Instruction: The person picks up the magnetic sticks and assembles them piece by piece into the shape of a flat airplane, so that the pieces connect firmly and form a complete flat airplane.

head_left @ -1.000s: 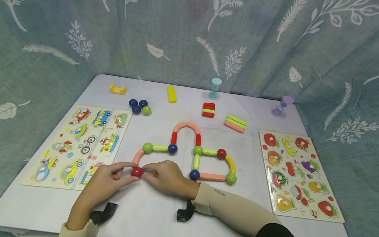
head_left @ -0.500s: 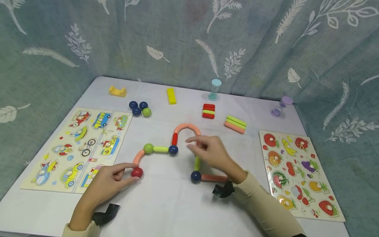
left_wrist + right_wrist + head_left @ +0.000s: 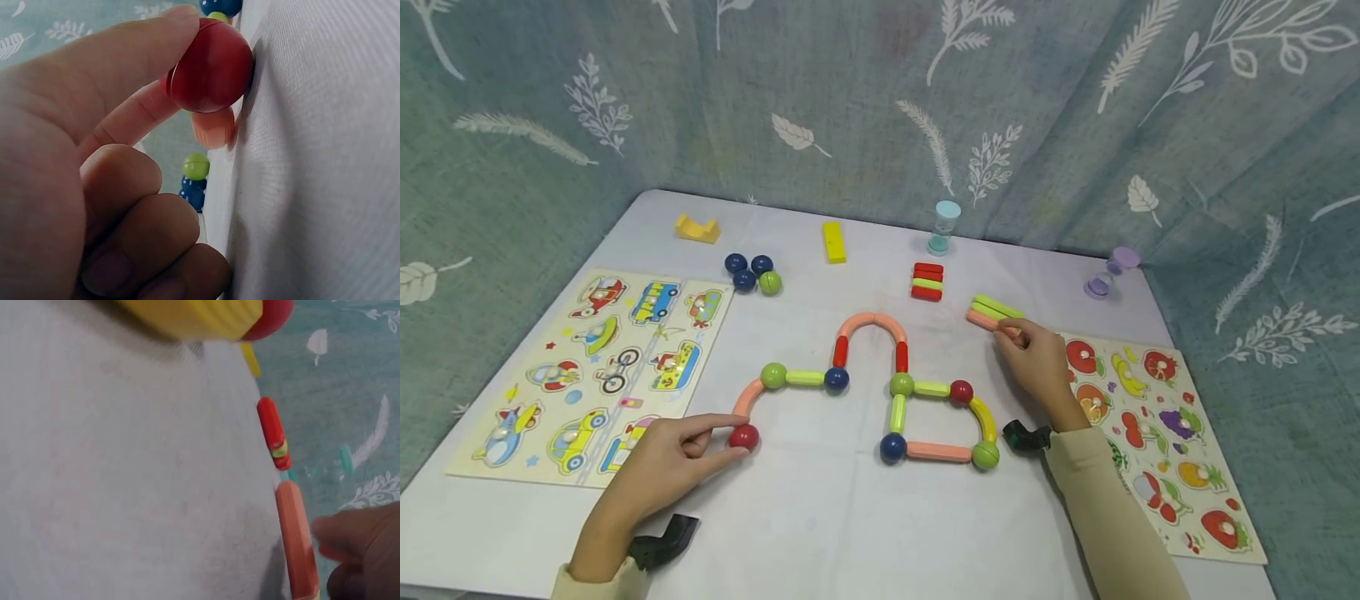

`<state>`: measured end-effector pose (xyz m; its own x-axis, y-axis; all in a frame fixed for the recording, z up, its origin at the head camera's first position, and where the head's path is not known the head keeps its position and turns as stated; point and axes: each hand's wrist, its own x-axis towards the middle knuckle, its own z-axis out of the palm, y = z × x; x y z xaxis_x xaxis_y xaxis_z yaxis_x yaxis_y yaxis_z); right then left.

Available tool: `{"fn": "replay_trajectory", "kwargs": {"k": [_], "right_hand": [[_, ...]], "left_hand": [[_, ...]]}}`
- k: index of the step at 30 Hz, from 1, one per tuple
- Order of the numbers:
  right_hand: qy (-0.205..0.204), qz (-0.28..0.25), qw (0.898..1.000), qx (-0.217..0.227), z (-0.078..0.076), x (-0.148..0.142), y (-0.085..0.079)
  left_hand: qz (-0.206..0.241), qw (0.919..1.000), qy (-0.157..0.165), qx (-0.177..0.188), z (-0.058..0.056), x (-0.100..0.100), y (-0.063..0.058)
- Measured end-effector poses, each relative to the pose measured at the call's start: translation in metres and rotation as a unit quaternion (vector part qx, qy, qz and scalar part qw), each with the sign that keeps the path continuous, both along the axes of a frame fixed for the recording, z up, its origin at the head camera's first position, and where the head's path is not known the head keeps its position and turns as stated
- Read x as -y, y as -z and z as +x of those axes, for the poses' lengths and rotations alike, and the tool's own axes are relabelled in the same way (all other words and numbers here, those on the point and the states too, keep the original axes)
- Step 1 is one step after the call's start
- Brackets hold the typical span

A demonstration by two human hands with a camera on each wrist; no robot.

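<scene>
- The white counter [image 3: 820, 517] fills the lower frame, with a vehicle puzzle board [image 3: 677, 402] at left and a fruit puzzle board [image 3: 1251, 556] at right; pictured pieces sit in both.
- A joined figure of sticks and balls [image 3: 902, 384] spans the middle.
- The right hand [image 3: 1037, 358] is the nearer one to the loose pink stick, its fingertips at that stick's right end; whether they grip it cannot be told. The left hand [image 3: 670, 458], lower left, pinches a ball.
- Upper right, a blue sand timer [image 3: 945, 227] and a purple sand timer [image 3: 1110, 271] hold sand in their lower bulbs.
- The pink stick [image 3: 980, 319] lies up and left of the right hand, its long axis slanting from upper left to lower right, beside green sticks [image 3: 997, 306].
- The red ball [image 3: 744, 437] sits at the figure's lower-left end.
</scene>
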<state>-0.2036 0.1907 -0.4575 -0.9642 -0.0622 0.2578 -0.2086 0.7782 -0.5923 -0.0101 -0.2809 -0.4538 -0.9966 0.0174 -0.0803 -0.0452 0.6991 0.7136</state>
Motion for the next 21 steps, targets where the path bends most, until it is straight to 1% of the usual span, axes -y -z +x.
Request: {"fn": "replay_trajectory", "kwargs": {"k": [4, 8, 12, 17, 21], "right_hand": [[0.029, 0.026, 0.999, 0.022, -0.001, -0.001, 0.000], [0.043, 0.032, 0.998, 0.042, -0.001, -0.002, -0.002], [0.040, 0.030, 0.996, 0.071, -0.002, -0.005, -0.006], [0.018, 0.043, 0.992, 0.115, -0.003, -0.011, -0.014], [0.004, 0.057, 0.989, 0.138, -0.003, -0.013, -0.017]], "left_hand": [[-0.001, 1.0000, 0.002, -0.004, -0.001, 0.000, 0.000], [-0.004, 0.9999, 0.003, -0.010, -0.001, 0.000, -0.001], [-0.008, 0.9999, 0.002, -0.010, -0.001, 0.000, -0.001], [-0.010, 0.9999, -0.002, -0.001, -0.001, -0.001, -0.001], [-0.007, 1.0000, -0.002, 0.002, 0.000, -0.001, -0.001]]}}
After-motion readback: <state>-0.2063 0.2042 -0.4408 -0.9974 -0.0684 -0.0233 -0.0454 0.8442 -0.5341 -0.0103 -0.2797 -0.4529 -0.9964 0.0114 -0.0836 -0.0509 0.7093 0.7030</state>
